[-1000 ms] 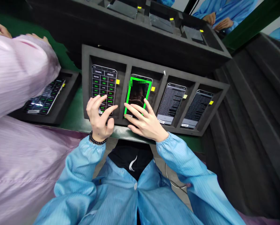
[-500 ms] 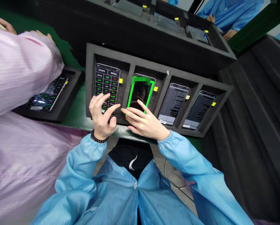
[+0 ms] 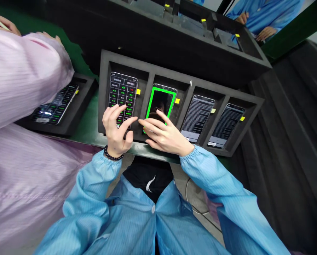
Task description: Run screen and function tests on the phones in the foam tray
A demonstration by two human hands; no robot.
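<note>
A dark foam tray (image 3: pixel 171 72) with several slots stands before me, a phone in each. My left hand (image 3: pixel 117 131) rests with fingers spread on the lower part of the leftmost phone (image 3: pixel 122 92), whose screen shows a grid of green buttons. My right hand (image 3: pixel 166 135) lies open, fingers stretched over the bottom of the second phone (image 3: pixel 162 101), whose dark screen has a bright green border. Neither hand grips anything. Two more phones (image 3: pixel 198 113) (image 3: pixel 226 122) with text screens sit in the right slots.
A person in a pink coat (image 3: pixel 23 74) works at my left beside another tray holding a lit phone (image 3: pixel 53 108). A further foam tray (image 3: pixel 214 39) stands behind. A blue-sleeved person's hands (image 3: pixel 264 33) show at top right. Green belt surface (image 3: pixel 86 125) runs under the trays.
My right hand has slid slightly left and down along the second phone. The blurred strip at that screen's top is gone and the green border now shows whole. My left hand barely moved.
</note>
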